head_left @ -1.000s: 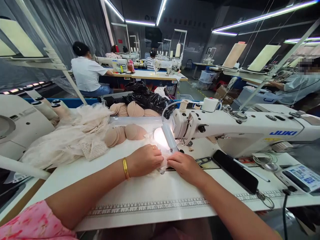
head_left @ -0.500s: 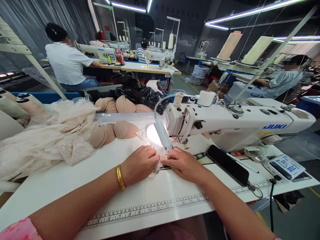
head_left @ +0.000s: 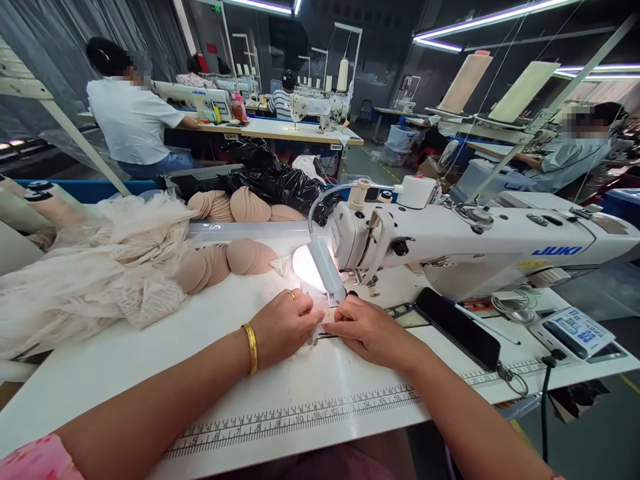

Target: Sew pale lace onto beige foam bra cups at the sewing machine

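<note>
Close in front of the sewing machine, my left hand is closed, its thumb and fingers pinching a small piece of pale, sheer lace. My right hand lies just to the right, fingers curled and the index fingertip pressed down at the lace's edge near the needle area. A lit lamp on a bendy neck shines just beyond both hands and hides the needle. Stacks of beige bra cups rest on the table beyond my left hand, with a lace-like scrap beside them.
Heaped cream lace covers the table's left side. A black phone, a white pen and a control box lie at right. A printed ruler runs along the front edge. Co-workers sit at machines behind.
My left hand and wrist have shifted slightly right, closer to my right hand. The right hand stays almost in place. The view has moved a little.
</note>
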{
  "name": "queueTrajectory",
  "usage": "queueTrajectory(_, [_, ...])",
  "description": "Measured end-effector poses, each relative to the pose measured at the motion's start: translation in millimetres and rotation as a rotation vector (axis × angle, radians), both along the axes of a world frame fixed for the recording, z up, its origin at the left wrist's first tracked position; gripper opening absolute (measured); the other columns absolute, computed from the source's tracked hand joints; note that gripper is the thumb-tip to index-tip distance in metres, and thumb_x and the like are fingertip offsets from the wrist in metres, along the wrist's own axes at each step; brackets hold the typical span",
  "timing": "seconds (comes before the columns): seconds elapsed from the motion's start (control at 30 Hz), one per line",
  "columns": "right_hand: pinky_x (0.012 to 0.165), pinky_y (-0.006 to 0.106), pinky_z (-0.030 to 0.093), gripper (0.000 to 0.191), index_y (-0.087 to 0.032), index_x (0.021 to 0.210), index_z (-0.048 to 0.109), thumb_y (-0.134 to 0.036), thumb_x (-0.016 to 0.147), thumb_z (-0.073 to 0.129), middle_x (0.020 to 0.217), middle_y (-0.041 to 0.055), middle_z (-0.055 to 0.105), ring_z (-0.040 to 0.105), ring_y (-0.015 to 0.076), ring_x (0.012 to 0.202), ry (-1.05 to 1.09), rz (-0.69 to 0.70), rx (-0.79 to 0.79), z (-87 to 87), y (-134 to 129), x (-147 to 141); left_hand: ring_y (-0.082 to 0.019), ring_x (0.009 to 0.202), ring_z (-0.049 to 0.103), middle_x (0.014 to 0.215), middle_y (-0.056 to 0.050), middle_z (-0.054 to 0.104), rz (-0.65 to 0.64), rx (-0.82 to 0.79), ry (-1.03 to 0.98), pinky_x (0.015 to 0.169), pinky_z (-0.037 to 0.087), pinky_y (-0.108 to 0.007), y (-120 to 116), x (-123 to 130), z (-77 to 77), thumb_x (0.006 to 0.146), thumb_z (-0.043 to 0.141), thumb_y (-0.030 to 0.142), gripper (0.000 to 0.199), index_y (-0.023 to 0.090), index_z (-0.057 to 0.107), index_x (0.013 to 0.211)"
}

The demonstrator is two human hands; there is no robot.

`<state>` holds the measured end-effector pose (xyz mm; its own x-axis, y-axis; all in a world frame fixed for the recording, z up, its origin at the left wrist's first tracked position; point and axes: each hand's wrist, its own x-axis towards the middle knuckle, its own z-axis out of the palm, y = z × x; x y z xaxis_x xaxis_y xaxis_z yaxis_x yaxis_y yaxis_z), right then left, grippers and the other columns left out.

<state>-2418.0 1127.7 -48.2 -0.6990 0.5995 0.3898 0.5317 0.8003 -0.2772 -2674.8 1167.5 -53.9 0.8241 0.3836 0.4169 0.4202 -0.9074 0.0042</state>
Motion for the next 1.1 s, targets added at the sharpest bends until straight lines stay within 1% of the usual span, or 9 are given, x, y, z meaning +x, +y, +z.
queueTrajectory(0.1, [0.071, 0.031, 0.045, 0.023, -0.022, 0.117, 0.071, -0.016, 0.108, 0.051, 0.088, 0.0046, 0.064, 0.052, 0.0204, 0.085, -0.012, -0.073, -0.015, 0.6, 0.3, -1.2, -0.022, 0.084, 0.054, 0.094, -0.007, 0.068, -0.024, -0.011, -0.043, 0.079, 0.047, -0.037, 0.1, 1.1, -0.2, 0.101, 0.049, 0.013, 0.024, 0.017, 0.071, 0.107])
queueTrajectory(0.2, [0.072, 0.033, 0.046, 0.021, -0.023, 0.117, 0.070, -0.018, 0.109, 0.051, 0.089, 0.0048, 0.064, 0.053, 0.0212, 0.085, -0.024, -0.123, -0.019, -0.9, 1.1, -2.4, -0.022, 0.098, 0.062, 0.111, -0.008, 0.074, -0.070, -0.042, -0.066, 0.090, 0.046, -0.039, 3.4, 2.0, -1.0, 0.103, 0.047, 0.014, 0.025, 0.018, 0.071, 0.111])
queueTrajectory(0.27, [0.073, 0.033, 0.047, 0.021, -0.023, 0.118, 0.069, -0.018, 0.109, 0.051, 0.089, 0.0045, 0.063, 0.054, 0.0213, 0.084, -0.034, -0.140, -0.010, -2.6, 2.0, -2.6, -0.023, 0.104, 0.065, 0.120, -0.007, 0.076, -0.081, -0.058, -0.066, 0.093, 0.045, -0.041, 7.7, 2.6, -2.4, 0.104, 0.047, 0.014, 0.025, 0.019, 0.071, 0.112])
queueTrajectory(0.37, [0.072, 0.033, 0.046, 0.022, -0.023, 0.118, 0.069, -0.017, 0.108, 0.050, 0.087, 0.0039, 0.062, 0.054, 0.0212, 0.082, -0.051, -0.183, 0.010, -5.7, 3.9, -2.0, -0.024, 0.101, 0.066, 0.124, -0.007, 0.076, -0.079, -0.046, -0.066, 0.091, 0.044, -0.042, 15.8, 4.5, -4.7, 0.102, 0.049, 0.014, 0.025, 0.019, 0.071, 0.113])
queueTrajectory(0.43, [0.069, 0.032, 0.044, 0.022, -0.023, 0.119, 0.069, -0.016, 0.107, 0.052, 0.087, 0.0039, 0.061, 0.055, 0.0215, 0.082, -0.064, -0.212, 0.015, -8.1, 5.4, -1.2, -0.023, 0.096, 0.067, 0.122, -0.007, 0.077, -0.077, -0.028, -0.070, 0.089, 0.044, -0.042, 20.9, 6.8, -5.3, 0.100, 0.050, 0.014, 0.025, 0.019, 0.071, 0.113])
queueTrajectory(0.6, [0.061, 0.029, 0.039, 0.027, -0.022, 0.123, 0.069, -0.011, 0.102, 0.056, 0.089, 0.0051, 0.062, 0.058, 0.0222, 0.085, -0.064, -0.265, 0.027, -15.1, 10.5, -0.1, -0.022, 0.086, 0.067, 0.096, -0.005, 0.076, -0.045, -0.012, -0.063, 0.084, 0.043, -0.040, 29.7, 13.6, -1.5, 0.101, 0.050, 0.016, 0.024, 0.019, 0.072, 0.111])
queueTrajectory(0.7, [0.057, 0.028, 0.036, 0.025, -0.022, 0.119, 0.070, -0.011, 0.102, 0.054, 0.088, 0.0055, 0.062, 0.058, 0.0218, 0.083, -0.055, -0.296, 0.047, -17.8, 13.0, -0.2, -0.022, 0.085, 0.067, 0.092, -0.004, 0.075, -0.034, -0.014, -0.026, 0.083, 0.042, -0.040, 33.3, 16.0, 1.5, 0.101, 0.048, 0.017, 0.024, 0.019, 0.072, 0.103])
queueTrajectory(0.8, [0.055, 0.029, 0.034, 0.025, -0.022, 0.116, 0.070, -0.010, 0.101, 0.054, 0.088, 0.0058, 0.062, 0.058, 0.0218, 0.081, -0.056, -0.305, 0.063, -18.6, 13.6, 0.0, -0.022, 0.086, 0.068, 0.092, -0.004, 0.076, -0.030, -0.032, 0.002, 0.084, 0.041, -0.041, 36.0, 16.4, 2.6, 0.101, 0.050, 0.016, 0.023, 0.020, 0.073, 0.101])
queueTrajectory(1.1, [0.059, 0.031, 0.038, 0.023, -0.022, 0.110, 0.069, -0.009, 0.100, 0.053, 0.085, 0.0055, 0.061, 0.056, 0.0225, 0.080, -0.063, -0.287, 0.106, -18.0, 10.2, 0.7, -0.023, 0.097, 0.070, 0.107, -0.005, 0.079, -0.023, -0.047, 0.004, 0.091, 0.043, -0.043, 38.0, 14.4, -2.4, 0.103, 0.050, 0.018, 0.028, 0.021, 0.073, 0.118])
